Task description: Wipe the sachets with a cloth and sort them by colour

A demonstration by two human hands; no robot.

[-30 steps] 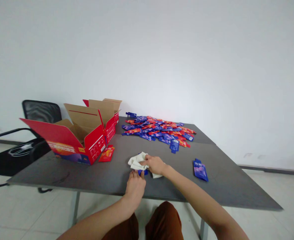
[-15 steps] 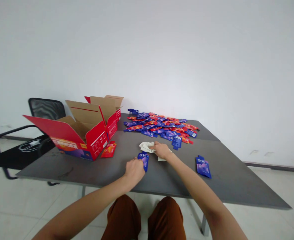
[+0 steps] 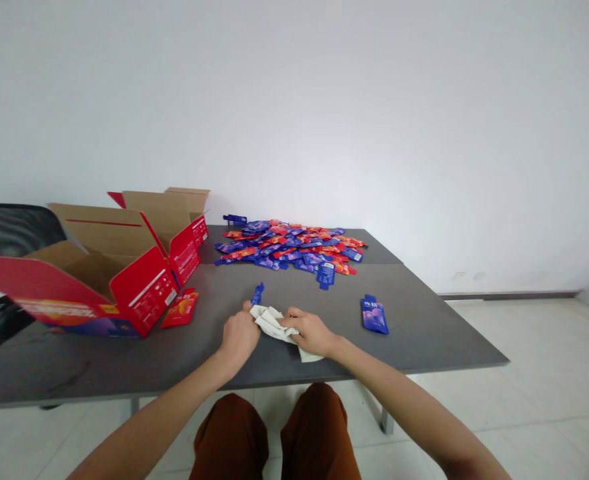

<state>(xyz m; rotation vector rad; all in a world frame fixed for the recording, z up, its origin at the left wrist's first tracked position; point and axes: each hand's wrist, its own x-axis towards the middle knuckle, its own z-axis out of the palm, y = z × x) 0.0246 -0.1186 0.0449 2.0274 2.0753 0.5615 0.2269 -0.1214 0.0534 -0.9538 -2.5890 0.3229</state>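
Note:
My left hand (image 3: 240, 335) is closed on a blue pouch (image 3: 257, 293), whose narrow end sticks out beyond my fingers; the rest is hidden by the hand and a cloth. My right hand (image 3: 310, 330) grips a crumpled white cloth (image 3: 271, 323), which lies against the pouch right beside my left hand. One end of the cloth hangs down under my right palm. To the right, a single blue pouch (image 3: 374, 315) lies flat on the dark grey table (image 3: 414, 347). A red pouch (image 3: 180, 309) rests left of my left hand, by the nearest box.
Open red cardboard boxes (image 3: 147, 293) stand in a row along the left side, flaps raised. At the back lies a heap of red and blue pouches (image 3: 289, 245). A black mesh chair (image 3: 14, 230) is behind the boxes at the left, near the white wall.
My right hand has drawn the cloth nearer, over the blue pouch and up to my left hand. The view has turned to the right, so the boxes appear further left.

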